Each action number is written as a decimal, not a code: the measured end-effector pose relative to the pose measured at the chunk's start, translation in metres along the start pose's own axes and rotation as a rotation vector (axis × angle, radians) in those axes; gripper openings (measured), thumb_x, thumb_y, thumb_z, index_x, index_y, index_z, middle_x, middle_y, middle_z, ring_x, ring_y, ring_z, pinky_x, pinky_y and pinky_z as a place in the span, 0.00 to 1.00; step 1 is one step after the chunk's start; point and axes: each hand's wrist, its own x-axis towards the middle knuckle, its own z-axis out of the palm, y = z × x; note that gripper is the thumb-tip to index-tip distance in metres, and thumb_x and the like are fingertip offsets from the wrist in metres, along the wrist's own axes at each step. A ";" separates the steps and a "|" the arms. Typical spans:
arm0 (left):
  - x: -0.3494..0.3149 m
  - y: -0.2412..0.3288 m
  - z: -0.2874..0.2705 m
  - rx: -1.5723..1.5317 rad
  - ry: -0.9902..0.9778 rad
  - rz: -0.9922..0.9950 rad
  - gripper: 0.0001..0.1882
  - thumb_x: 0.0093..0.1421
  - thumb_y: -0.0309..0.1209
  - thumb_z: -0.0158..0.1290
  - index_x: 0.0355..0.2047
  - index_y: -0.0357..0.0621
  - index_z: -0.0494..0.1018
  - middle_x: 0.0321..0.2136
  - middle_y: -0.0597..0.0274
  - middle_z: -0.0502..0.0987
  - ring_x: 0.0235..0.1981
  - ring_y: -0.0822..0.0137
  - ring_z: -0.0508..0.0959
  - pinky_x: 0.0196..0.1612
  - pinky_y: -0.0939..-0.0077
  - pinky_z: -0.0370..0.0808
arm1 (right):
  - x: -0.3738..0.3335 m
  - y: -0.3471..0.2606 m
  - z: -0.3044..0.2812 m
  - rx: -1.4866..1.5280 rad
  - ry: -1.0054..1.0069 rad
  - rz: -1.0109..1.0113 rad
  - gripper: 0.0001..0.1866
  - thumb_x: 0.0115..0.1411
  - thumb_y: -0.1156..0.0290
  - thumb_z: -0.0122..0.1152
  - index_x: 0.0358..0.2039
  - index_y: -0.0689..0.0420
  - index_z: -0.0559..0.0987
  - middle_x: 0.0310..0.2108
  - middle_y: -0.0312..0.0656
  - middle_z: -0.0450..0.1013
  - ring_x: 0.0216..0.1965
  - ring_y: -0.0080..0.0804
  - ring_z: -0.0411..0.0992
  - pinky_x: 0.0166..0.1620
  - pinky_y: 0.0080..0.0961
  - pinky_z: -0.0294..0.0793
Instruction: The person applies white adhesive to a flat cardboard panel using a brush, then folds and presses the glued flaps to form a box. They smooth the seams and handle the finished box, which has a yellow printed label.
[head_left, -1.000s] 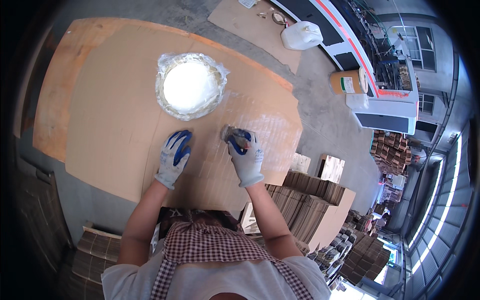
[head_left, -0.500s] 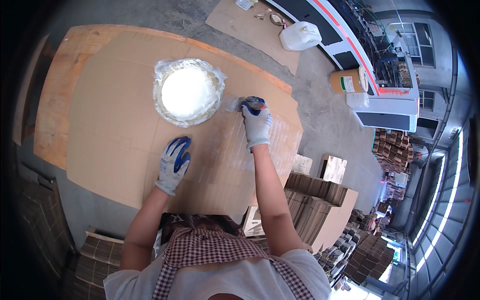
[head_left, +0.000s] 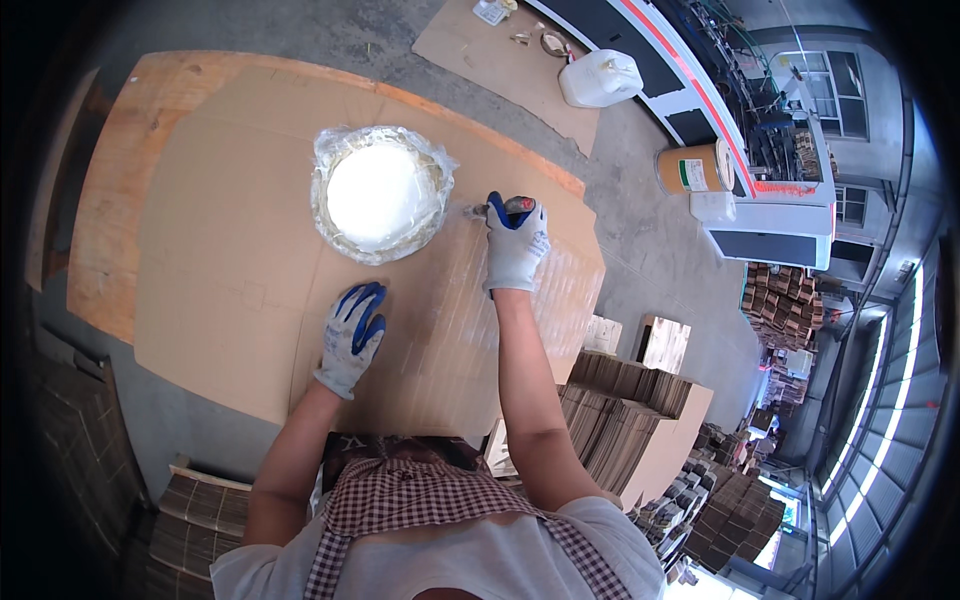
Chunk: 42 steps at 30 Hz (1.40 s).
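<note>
Right hand grips a brush beside the glue basin.
Left hand lies flat, fingers spread, on cardboard.

you have open, flat brown cardboard sheet across the left and lower middle of the frame, nothing standing on it there. the round basin of white paste lined with clear plastic blocks the upper middle, just left of your gloved right hand gripping a brush. your gloved left hand lies flat below the basin. stacks of folded brown cardboard crowd the lower right edge of the bench.
</note>
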 end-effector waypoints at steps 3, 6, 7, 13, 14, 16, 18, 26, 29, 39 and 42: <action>0.000 0.000 0.002 0.000 0.008 0.014 0.21 0.62 0.34 0.53 0.54 0.39 0.76 0.54 0.48 0.76 0.57 0.45 0.73 0.62 0.53 0.68 | 0.000 -0.018 0.006 0.073 -0.032 0.020 0.20 0.56 0.54 0.71 0.37 0.57 0.76 0.38 0.48 0.75 0.38 0.46 0.77 0.41 0.39 0.74; 0.000 0.000 0.000 0.001 0.014 0.022 0.22 0.59 0.30 0.56 0.54 0.40 0.76 0.54 0.49 0.76 0.57 0.46 0.73 0.61 0.53 0.68 | 0.008 -0.012 0.002 -0.054 0.014 0.021 0.20 0.56 0.55 0.71 0.38 0.57 0.76 0.39 0.47 0.75 0.37 0.47 0.77 0.41 0.39 0.75; -0.001 -0.001 0.001 0.007 0.016 0.021 0.22 0.59 0.30 0.56 0.55 0.41 0.75 0.54 0.49 0.76 0.57 0.46 0.73 0.61 0.53 0.68 | 0.010 -0.014 0.000 -0.073 0.042 0.013 0.20 0.57 0.55 0.70 0.39 0.56 0.76 0.39 0.46 0.74 0.37 0.47 0.77 0.41 0.40 0.75; -0.002 -0.004 0.002 -0.001 0.007 0.017 0.23 0.59 0.31 0.56 0.56 0.42 0.75 0.55 0.49 0.75 0.57 0.46 0.73 0.61 0.53 0.67 | 0.002 -0.034 0.005 -0.089 -0.026 -0.012 0.21 0.59 0.52 0.67 0.40 0.55 0.76 0.41 0.46 0.74 0.39 0.49 0.77 0.42 0.41 0.75; -0.002 -0.004 0.001 0.002 0.000 0.015 0.23 0.59 0.31 0.56 0.56 0.42 0.75 0.55 0.49 0.75 0.57 0.46 0.73 0.61 0.53 0.67 | 0.002 -0.037 0.005 -0.088 -0.052 -0.012 0.21 0.59 0.51 0.67 0.40 0.55 0.76 0.41 0.46 0.74 0.40 0.49 0.77 0.42 0.42 0.75; -0.001 0.001 -0.001 -0.003 -0.002 0.003 0.22 0.61 0.31 0.54 0.55 0.40 0.75 0.55 0.48 0.76 0.57 0.45 0.73 0.62 0.54 0.68 | 0.008 -0.008 0.005 -0.192 0.003 -0.023 0.20 0.60 0.51 0.65 0.40 0.55 0.75 0.41 0.47 0.74 0.41 0.50 0.76 0.42 0.43 0.75; 0.001 0.004 -0.001 -0.023 0.010 0.001 0.21 0.62 0.31 0.52 0.55 0.39 0.75 0.55 0.48 0.76 0.57 0.45 0.73 0.62 0.54 0.68 | 0.015 0.013 -0.010 -0.285 0.043 -0.025 0.20 0.60 0.52 0.65 0.40 0.55 0.76 0.41 0.47 0.74 0.42 0.50 0.76 0.43 0.43 0.75; -0.012 0.002 -0.010 -0.726 0.272 -0.312 0.22 0.69 0.32 0.49 0.60 0.34 0.69 0.57 0.48 0.74 0.57 0.56 0.75 0.61 0.60 0.70 | 0.000 -0.004 -0.052 1.075 -0.015 0.227 0.06 0.66 0.72 0.61 0.41 0.59 0.77 0.38 0.38 0.77 0.35 0.26 0.77 0.37 0.26 0.80; 0.031 0.019 -0.037 -0.817 0.535 -0.445 0.25 0.74 0.40 0.41 0.62 0.34 0.66 0.60 0.50 0.71 0.59 0.59 0.72 0.62 0.61 0.68 | -0.005 0.006 -0.034 1.421 -0.248 0.422 0.13 0.70 0.63 0.57 0.49 0.57 0.75 0.43 0.41 0.78 0.43 0.32 0.77 0.48 0.31 0.80; 0.155 -0.026 -0.074 -1.230 0.189 -0.690 0.34 0.73 0.54 0.39 0.62 0.35 0.67 0.58 0.54 0.73 0.58 0.63 0.74 0.63 0.71 0.69 | -0.024 0.003 0.024 1.294 -0.703 0.550 0.32 0.65 0.37 0.53 0.56 0.50 0.73 0.61 0.38 0.69 0.63 0.40 0.65 0.60 0.50 0.70; 0.151 0.000 -0.081 -1.330 0.160 -0.574 0.32 0.74 0.51 0.40 0.65 0.38 0.63 0.61 0.52 0.71 0.59 0.64 0.73 0.63 0.72 0.70 | -0.020 -0.001 0.012 1.307 -0.709 0.494 0.37 0.68 0.39 0.50 0.65 0.56 0.68 0.66 0.41 0.64 0.67 0.41 0.61 0.62 0.52 0.68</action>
